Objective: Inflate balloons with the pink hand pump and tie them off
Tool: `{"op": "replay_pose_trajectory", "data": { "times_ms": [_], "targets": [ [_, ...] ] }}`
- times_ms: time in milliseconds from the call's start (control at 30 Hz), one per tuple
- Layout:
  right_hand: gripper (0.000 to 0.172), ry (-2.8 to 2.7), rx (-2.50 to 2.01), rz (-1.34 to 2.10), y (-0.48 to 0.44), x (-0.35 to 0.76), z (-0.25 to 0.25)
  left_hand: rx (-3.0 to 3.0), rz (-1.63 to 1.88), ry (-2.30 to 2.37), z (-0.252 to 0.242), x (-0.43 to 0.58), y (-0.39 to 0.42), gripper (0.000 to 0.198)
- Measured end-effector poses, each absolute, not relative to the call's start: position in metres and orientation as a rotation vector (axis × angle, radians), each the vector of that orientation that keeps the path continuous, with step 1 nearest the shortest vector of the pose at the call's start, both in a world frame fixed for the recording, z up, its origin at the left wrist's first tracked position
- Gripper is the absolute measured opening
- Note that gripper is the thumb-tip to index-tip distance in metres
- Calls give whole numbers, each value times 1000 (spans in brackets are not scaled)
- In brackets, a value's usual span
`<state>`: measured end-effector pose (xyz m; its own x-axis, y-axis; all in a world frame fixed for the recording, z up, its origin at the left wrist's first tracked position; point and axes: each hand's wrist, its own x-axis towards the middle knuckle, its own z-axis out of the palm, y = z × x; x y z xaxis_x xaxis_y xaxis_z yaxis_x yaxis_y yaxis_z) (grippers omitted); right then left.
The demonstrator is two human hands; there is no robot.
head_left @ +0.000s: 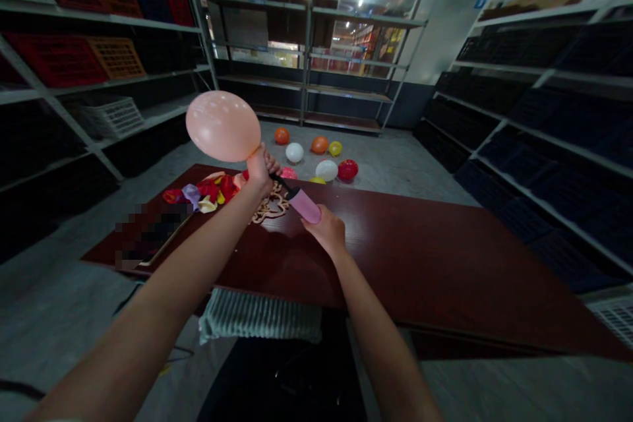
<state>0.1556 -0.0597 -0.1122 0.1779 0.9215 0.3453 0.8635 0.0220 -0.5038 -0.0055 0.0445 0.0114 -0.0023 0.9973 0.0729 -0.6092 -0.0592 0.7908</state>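
A partly transparent peach balloon (223,126), blown up and rounded, rises over the far left of the table. My left hand (261,168) is closed around its neck, where the black nozzle of a pump goes in. The pink barrel of the balloon pump (305,206) slants down to the right. Wrapped around its lower end is my right hand (327,229). Limp balloons (210,191) in red, purple, yellow and peach lie heaped just beyond my left forearm. Beside them is a tangle of tan loops (271,208), partly hidden by the hands.
The dark red table (410,231) stretches to the right. A flat dark device (163,231), partly blurred out, lies at its left end. Several inflated balloons (326,170) rest on the floor beyond. Metal shelves (306,89) stand behind, with crates (116,58) on the left racks.
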Motion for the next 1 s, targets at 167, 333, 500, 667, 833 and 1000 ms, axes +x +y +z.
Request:
{"op": "replay_pose_trajectory", "data": {
  "times_ms": [167, 333, 500, 667, 833, 1000],
  "targets": [
    [36, -1731, -1772, 122, -63, 154, -111, 662, 1608, 699, 39, -42, 51, 52],
    [44, -1631, -1715, 182, -61, 156, -113, 788, 1610, 632, 95, -45, 45, 56],
    [42, -1453, -1668, 302, -58, 167, -119, 890, 1571, 525, 129, 10, 34, 57],
    [41, -1215, -1685, 316, -54, 181, -122, 869, 1492, 476, 130, 69, 30, 57],
    [43, -1133, -1674, 313, -49, 181, -123, 877, 1424, 482, 95, 103, 31, 57],
    [43, -1112, -1716, 292, -47, 182, -125, 836, 1337, 524, 48, 123, 20, 54]
  ]
}}
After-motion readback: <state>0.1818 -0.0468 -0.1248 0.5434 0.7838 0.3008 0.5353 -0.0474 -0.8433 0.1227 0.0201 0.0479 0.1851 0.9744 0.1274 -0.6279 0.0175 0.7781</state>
